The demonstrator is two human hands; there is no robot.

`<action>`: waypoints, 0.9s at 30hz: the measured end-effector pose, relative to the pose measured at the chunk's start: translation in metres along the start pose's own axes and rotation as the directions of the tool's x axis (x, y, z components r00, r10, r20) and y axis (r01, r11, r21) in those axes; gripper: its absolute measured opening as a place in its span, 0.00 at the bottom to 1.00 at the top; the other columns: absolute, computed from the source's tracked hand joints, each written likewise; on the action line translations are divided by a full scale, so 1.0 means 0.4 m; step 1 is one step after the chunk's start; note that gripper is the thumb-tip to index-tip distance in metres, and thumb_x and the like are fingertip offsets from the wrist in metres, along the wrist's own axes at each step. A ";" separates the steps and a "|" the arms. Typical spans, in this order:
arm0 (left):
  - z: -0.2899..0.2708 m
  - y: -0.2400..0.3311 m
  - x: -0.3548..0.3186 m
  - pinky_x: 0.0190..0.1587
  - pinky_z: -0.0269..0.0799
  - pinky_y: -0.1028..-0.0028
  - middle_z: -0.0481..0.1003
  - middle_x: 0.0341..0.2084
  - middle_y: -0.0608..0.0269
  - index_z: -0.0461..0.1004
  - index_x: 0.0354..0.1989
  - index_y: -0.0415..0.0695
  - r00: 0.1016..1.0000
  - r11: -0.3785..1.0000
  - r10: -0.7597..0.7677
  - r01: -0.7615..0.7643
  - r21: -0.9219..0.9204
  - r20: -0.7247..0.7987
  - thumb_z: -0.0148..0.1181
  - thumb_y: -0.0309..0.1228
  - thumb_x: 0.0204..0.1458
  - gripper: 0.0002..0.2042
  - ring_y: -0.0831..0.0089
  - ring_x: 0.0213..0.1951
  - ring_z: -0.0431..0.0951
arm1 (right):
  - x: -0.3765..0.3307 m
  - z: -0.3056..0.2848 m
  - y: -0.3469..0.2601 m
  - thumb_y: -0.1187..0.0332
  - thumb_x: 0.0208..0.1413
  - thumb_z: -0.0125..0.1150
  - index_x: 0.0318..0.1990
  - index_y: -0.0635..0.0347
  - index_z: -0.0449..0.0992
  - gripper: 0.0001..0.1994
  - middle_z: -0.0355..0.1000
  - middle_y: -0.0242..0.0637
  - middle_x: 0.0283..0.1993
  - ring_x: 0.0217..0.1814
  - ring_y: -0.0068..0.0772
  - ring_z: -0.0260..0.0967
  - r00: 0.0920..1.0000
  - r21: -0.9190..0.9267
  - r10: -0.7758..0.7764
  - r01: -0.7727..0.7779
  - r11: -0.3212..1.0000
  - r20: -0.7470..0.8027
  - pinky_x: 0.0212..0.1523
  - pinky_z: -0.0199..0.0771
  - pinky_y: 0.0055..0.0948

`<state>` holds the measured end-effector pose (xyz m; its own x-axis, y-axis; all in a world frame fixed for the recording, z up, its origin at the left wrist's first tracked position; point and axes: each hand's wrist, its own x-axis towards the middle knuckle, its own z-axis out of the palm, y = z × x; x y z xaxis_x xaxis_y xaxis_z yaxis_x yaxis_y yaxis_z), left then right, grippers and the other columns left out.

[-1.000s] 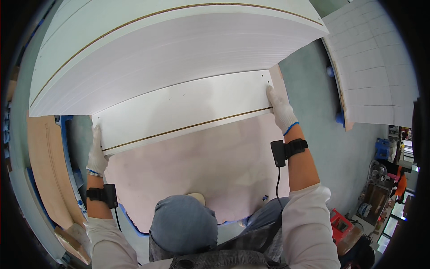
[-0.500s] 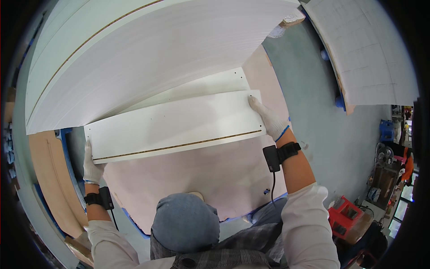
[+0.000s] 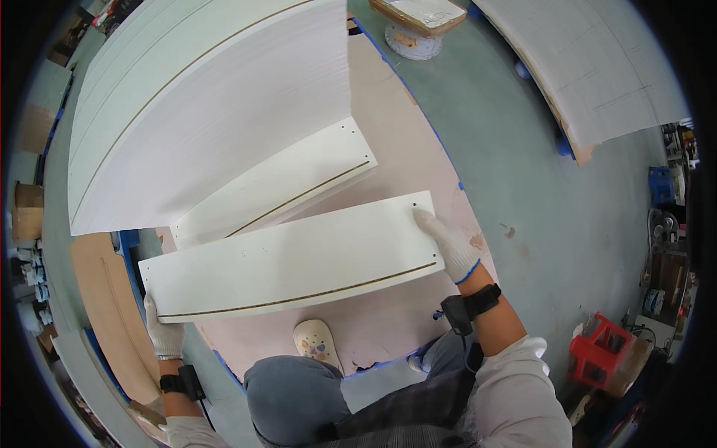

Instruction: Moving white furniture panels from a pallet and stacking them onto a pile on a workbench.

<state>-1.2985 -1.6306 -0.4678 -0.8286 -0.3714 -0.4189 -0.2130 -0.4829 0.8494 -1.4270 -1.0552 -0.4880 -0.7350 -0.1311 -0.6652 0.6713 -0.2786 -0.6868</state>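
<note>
Between my hands I hold a long white board (image 3: 291, 257) with small holes near its short ends and a narrow brown groove along its near edge. My left hand (image 3: 164, 330), in a white knit glove, grips the board's left end. At the right end my right hand (image 3: 443, 240), gloved the same way, clasps the short edge with the thumb on top. Behind it a similar white grooved board (image 3: 276, 183) lies against a tall stack of white panels (image 3: 224, 127); its left part is partly covered by the board I hold.
Pinkish-brown sheeting (image 3: 407, 149) with blue edges lies beneath the boards. Another panel stack (image 3: 590, 75) stands far right, and a round pedestal (image 3: 414, 42) at the back. A red plastic stool (image 3: 600, 349) is at right, tan board (image 3: 112, 313) at left. My shoe (image 3: 317, 343) is on the sheeting.
The held board has moved nearer to me and away from the panel stack, uncovering more of the board behind it. Both hands keep their grip, and my view has shifted.
</note>
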 end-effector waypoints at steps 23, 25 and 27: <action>1.531 0.313 -1.070 0.63 0.65 0.67 0.72 0.55 0.59 0.65 0.63 0.38 0.477 0.827 -0.533 0.120 0.549 0.699 0.49 0.38 0.66 0.22 0.69 0.58 0.72 | -2.115 -0.565 0.182 0.45 0.69 0.45 0.68 0.61 0.61 0.32 0.65 0.39 0.66 0.64 0.36 0.66 0.364 0.243 -0.054 0.719 0.652 -0.930 0.64 0.69 0.34; 1.662 0.284 -1.216 0.63 0.65 0.67 0.72 0.55 0.59 0.65 0.63 0.38 0.350 0.813 -0.562 0.067 0.579 0.749 0.49 0.38 0.66 0.22 0.69 0.57 0.72 | -2.249 -0.538 0.243 0.44 0.69 0.45 0.69 0.62 0.59 0.33 0.64 0.39 0.67 0.66 0.35 0.64 0.319 0.233 -0.031 0.752 0.617 -0.947 0.66 0.65 0.34; 1.768 0.235 -1.365 0.63 0.65 0.67 0.72 0.56 0.59 0.64 0.64 0.38 0.165 0.815 -0.572 -0.001 0.580 0.804 0.47 0.39 0.67 0.23 0.69 0.57 0.72 | -2.366 -0.493 0.300 0.44 0.69 0.45 0.69 0.62 0.59 0.33 0.64 0.39 0.68 0.66 0.35 0.64 0.231 0.200 0.003 0.838 0.508 -0.973 0.66 0.66 0.34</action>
<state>-1.2322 -0.9122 0.0678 -0.4310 0.8522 -0.2965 -0.4725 0.0668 0.8788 -0.6319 -0.7768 0.0012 -0.0751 0.8946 -0.4406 -0.2939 -0.4421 -0.8475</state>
